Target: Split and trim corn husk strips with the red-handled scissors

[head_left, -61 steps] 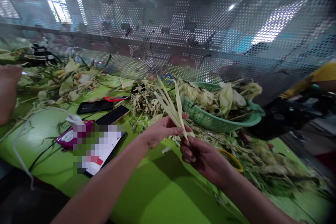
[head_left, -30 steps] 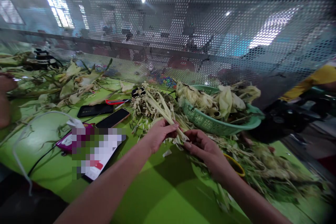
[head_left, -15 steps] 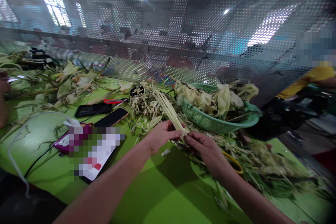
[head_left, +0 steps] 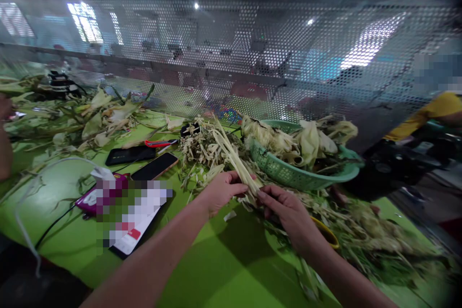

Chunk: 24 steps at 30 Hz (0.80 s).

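Note:
A bundle of pale corn husk strips (head_left: 231,153) runs up and to the left between my hands, above the green table (head_left: 212,264). My left hand (head_left: 224,191) is closed around the strips from the left, thumb lying across them. At their lower end my right hand (head_left: 283,206) pinches the strips between thumb and fingers. Behind the bundle lies a heap of small dried husk pieces (head_left: 197,147). A green plastic basket (head_left: 288,173) filled with husks and corn silk stands just beyond my right hand. Partly hidden by my right wrist is a yellow ring-shaped object (head_left: 328,233).
On the left lie two phones (head_left: 155,166), a red cutter (head_left: 159,143), a purple tissue pack (head_left: 103,195), a partly blurred screen device (head_left: 135,228) and a white cable (head_left: 21,202). Husks (head_left: 90,115) pile up at far left. A perforated metal screen (head_left: 216,48) stands behind. Another person's yellow sleeve (head_left: 426,113) shows at right.
The view has tilted up slightly, so everything sits a little lower. My right hand has shifted slightly away from my left along the strips, and the lower ends look more spread.

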{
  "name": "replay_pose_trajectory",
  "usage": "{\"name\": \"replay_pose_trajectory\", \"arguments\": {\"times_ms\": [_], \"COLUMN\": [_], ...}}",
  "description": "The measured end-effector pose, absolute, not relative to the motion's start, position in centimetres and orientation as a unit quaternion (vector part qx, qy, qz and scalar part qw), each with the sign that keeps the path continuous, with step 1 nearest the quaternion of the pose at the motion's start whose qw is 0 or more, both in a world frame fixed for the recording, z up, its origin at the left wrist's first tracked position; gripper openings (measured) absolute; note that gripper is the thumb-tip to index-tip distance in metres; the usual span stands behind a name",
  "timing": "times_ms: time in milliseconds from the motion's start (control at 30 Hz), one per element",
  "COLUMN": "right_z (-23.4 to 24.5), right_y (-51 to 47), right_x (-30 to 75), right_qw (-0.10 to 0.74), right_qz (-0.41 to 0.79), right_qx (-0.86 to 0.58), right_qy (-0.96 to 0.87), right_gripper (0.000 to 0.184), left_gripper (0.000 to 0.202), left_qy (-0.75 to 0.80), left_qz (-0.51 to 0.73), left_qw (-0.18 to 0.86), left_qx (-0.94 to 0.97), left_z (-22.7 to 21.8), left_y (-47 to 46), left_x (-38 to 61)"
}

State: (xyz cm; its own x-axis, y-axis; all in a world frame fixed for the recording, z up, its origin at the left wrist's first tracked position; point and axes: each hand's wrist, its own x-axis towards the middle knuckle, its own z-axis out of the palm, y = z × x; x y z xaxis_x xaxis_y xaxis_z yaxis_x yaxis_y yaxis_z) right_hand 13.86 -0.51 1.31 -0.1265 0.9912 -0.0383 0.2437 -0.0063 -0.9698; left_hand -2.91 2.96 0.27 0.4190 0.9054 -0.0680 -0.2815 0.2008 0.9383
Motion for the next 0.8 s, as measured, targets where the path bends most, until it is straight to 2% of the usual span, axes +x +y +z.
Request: {"name": "replay_pose_trajectory", "arguments": {"times_ms": [500,800], "right_z": [0.0,0.3], "right_y": [-0.3,0.0], "right_x": [14.1,14.0], "right_qw": [0.350,0.350], "right_qz": [0.351,0.464], "right_qx": [-0.542,-0.512], "right_qy": [-0.678,-0.633], "right_gripper": [0.029,0.036], "left_gripper": [0.032,0.038], "left_qy": [0.324,0.293], "left_qz": [0.455,0.476], "left_qw": [0.671,0.682], "left_qx": [0.487,0.473], "left_z": [-0.3,-0.5], "left_y": [2.7,3.3], "left_x": [-2.3,-2.9]}}
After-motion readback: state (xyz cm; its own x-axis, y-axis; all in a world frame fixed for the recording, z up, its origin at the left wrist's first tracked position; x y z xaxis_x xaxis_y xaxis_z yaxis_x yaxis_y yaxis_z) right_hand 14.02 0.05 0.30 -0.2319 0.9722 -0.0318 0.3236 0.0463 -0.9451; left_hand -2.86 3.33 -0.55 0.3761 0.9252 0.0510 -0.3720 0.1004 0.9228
